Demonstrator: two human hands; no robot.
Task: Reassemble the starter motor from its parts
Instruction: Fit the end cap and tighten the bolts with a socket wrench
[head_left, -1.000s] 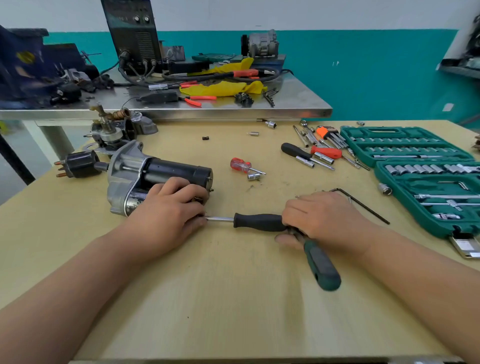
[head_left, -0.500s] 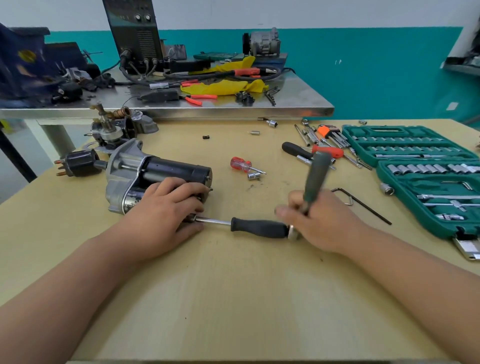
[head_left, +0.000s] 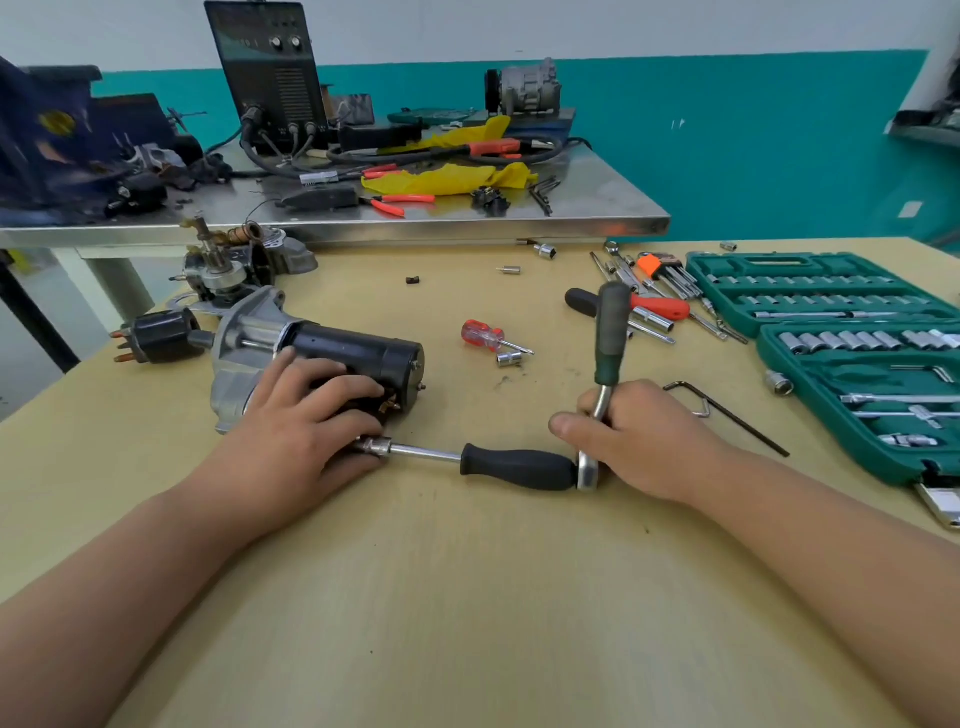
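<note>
The starter motor (head_left: 358, 351), black body with a silver nose housing, lies on its side on the wooden table (head_left: 467, 597). My left hand (head_left: 306, 431) rests over its near side and holds it down. A black-handled extension driver (head_left: 519, 467) with a socket (head_left: 376, 446) points at the motor's end by my left fingers. A green-handled ratchet (head_left: 610, 332) is fitted on the driver's rear end and stands nearly upright. My right hand (head_left: 644, 441) grips the ratchet at its metal neck. A black solenoid (head_left: 161, 338) lies left of the motor.
Two open green socket cases (head_left: 841, 332) sit at the right, with loose drivers and hex keys (head_left: 654, 296) beside them. A small red screwdriver (head_left: 483, 335), loose sockets and a bent hex key (head_left: 727, 415) lie mid-table. Other motor parts (head_left: 234, 265) sit behind; a steel bench (head_left: 363, 223) beyond.
The ratchet handle swung from pointing toward me, up and over to nearly upright, turned by my right hand. The driver's socket end stayed at the motor; my left hand kept holding.
</note>
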